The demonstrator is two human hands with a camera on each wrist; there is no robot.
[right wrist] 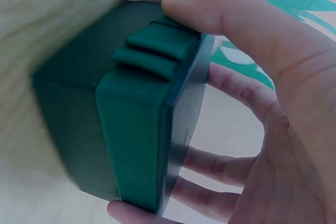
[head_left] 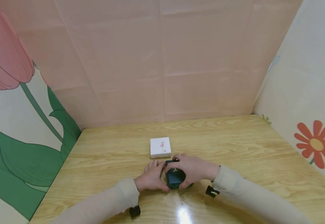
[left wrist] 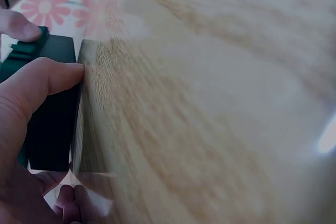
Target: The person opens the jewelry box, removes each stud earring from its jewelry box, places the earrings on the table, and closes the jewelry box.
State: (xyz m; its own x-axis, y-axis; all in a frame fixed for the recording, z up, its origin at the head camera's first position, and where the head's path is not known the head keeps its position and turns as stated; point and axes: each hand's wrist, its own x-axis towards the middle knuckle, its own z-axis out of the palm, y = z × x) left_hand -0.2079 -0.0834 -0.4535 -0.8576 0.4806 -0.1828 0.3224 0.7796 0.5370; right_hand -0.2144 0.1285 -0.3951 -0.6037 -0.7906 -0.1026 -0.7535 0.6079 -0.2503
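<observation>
A dark green gift box stands on the table between the two hands. A green ribbon with a folded bow runs along one edge, as the right wrist view shows. From the right, my right hand reaches over the box and grips it, thumb near the bow and fingers spread along the opposite side. My left hand holds the box's left side low by the table, its thumb against a dark side face. Part of the box's top is covered by the right hand.
Behind the green box lies a small white box with a pink flower print. The wood-grain table meets a pink backdrop at its far edge. Floral panels flank it left and right.
</observation>
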